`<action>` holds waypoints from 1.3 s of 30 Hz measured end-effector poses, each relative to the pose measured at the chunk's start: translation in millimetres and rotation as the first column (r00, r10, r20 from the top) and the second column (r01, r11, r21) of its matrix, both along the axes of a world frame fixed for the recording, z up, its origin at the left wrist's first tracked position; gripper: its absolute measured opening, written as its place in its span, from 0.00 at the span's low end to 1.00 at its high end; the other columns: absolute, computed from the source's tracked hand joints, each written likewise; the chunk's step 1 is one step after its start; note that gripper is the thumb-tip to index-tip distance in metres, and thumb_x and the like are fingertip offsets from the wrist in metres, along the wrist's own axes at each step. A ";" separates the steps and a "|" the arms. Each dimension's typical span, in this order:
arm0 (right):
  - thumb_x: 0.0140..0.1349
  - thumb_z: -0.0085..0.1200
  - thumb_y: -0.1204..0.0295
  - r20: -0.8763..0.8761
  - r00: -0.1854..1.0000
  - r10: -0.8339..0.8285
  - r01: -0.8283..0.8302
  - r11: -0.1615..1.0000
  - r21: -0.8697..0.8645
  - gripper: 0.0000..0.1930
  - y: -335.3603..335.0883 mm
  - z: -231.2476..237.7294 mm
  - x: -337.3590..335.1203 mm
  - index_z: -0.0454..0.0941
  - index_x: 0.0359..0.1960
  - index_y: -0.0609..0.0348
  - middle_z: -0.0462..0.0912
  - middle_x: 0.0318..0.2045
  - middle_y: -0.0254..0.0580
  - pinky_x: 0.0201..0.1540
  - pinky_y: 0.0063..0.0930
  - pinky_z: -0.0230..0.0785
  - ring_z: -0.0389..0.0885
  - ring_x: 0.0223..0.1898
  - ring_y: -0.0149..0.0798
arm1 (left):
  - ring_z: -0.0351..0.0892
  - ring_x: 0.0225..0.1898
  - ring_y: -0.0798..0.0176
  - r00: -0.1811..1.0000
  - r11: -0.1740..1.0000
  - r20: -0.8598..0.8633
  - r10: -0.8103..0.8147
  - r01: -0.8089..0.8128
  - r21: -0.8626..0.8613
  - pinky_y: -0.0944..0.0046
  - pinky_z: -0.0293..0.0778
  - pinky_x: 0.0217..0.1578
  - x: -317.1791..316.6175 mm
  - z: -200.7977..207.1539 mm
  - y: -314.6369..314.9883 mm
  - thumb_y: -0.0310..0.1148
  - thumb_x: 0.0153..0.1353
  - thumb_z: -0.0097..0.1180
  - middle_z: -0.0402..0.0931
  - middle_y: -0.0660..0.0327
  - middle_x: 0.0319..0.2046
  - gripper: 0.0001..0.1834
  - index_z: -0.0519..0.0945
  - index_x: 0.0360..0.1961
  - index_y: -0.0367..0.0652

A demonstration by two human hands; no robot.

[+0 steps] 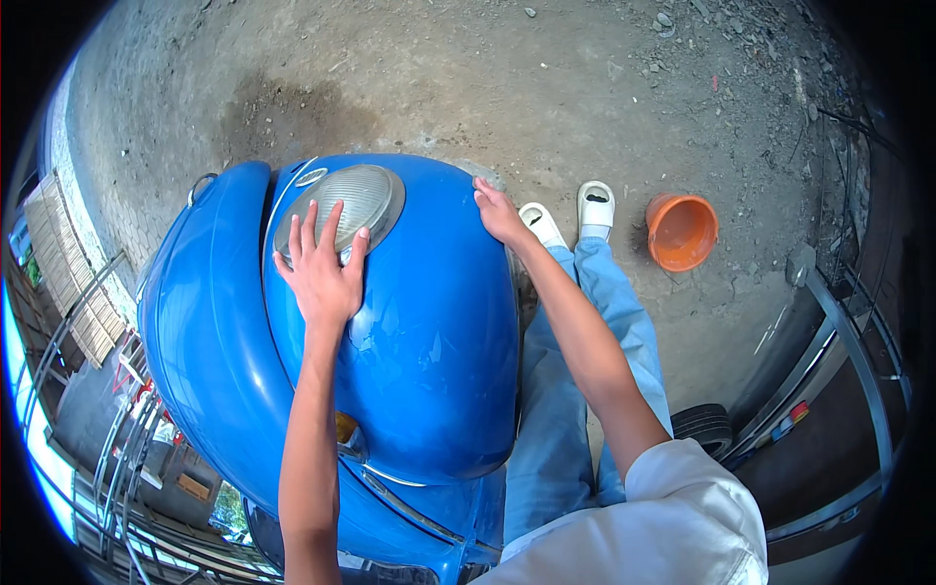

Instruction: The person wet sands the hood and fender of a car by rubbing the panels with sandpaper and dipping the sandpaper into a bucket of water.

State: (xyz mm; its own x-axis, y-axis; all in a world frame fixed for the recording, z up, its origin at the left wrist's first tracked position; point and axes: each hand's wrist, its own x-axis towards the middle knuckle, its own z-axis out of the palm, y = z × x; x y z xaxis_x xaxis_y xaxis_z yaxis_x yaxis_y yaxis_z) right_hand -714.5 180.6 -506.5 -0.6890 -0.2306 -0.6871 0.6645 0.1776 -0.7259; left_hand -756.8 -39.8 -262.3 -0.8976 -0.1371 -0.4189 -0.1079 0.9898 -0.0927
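Note:
A blue car with a rounded front fender (429, 322) stands on my left, its paint glossy with wet-looking patches. My left hand (324, 268) lies with fingers spread over the lower part of the round ribbed headlight (366, 195), hiding some of its glass. At the fender's outer edge, near the front, is my right hand (499, 213). Its fingers curl over that edge and are partly hidden, so I cannot make out whether anything is under them. Beyond the headlight, the blue hood (210, 283) curves away.
An orange bucket (682, 232) stands on the dirt ground right of my white shoes (595, 205). Farther right are a black tyre (704, 427) and a grey metal frame (848, 341). Damp soil (292, 112) darkens the ground ahead of the car. Metal railings (122, 453) line the left.

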 end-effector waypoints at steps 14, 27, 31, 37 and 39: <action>0.76 0.38 0.67 -0.276 0.928 0.249 -0.243 0.968 0.053 0.27 -27.0 114.2 23.0 0.59 0.73 0.70 0.57 0.75 0.63 0.78 0.44 0.44 0.49 0.78 0.58 | 0.54 0.76 0.46 1.000 0.999 0.004 -0.005 0.005 -0.045 0.25 0.41 0.70 9.1 8.2 -14.3 0.60 0.69 0.51 0.62 0.58 0.74 0.30 0.73 0.69 0.63; 0.77 0.36 0.66 -0.354 0.892 0.281 -0.294 0.956 0.017 0.25 -61.7 136.0 16.7 0.64 0.72 0.62 0.59 0.75 0.54 0.78 0.43 0.48 0.53 0.77 0.55 | 0.53 0.77 0.47 0.999 0.998 0.022 0.028 -0.027 -0.051 0.25 0.40 0.71 14.4 9.2 -19.2 0.57 0.69 0.53 0.62 0.59 0.74 0.29 0.73 0.69 0.64; 0.77 0.37 0.66 -0.322 0.898 0.299 -0.289 0.954 0.078 0.26 -54.1 121.2 4.8 0.64 0.72 0.62 0.60 0.75 0.52 0.78 0.43 0.48 0.54 0.77 0.54 | 0.53 0.77 0.48 0.999 0.999 0.010 0.030 -0.030 -0.033 0.25 0.40 0.71 8.8 6.0 -11.2 0.58 0.69 0.53 0.62 0.59 0.74 0.30 0.73 0.69 0.64; 0.76 0.35 0.63 -0.041 0.900 0.433 -0.431 0.901 0.050 0.27 -69.1 -3.6 -81.1 0.62 0.73 0.60 0.60 0.75 0.49 0.78 0.44 0.46 0.54 0.77 0.52 | 0.52 0.77 0.49 1.000 1.000 0.007 0.015 -0.015 -0.018 0.27 0.40 0.71 1.4 -0.5 3.1 0.58 0.69 0.52 0.61 0.61 0.74 0.30 0.73 0.69 0.65; 0.77 0.34 0.61 0.014 0.910 0.413 -0.411 0.900 0.149 0.28 -83.9 7.5 -72.3 0.64 0.72 0.61 0.62 0.75 0.49 0.78 0.44 0.46 0.55 0.77 0.52 | 0.52 0.77 0.51 1.000 0.999 0.018 0.025 -0.024 -0.040 0.29 0.41 0.72 3.9 -0.9 -0.1 0.59 0.69 0.52 0.61 0.62 0.75 0.30 0.73 0.69 0.66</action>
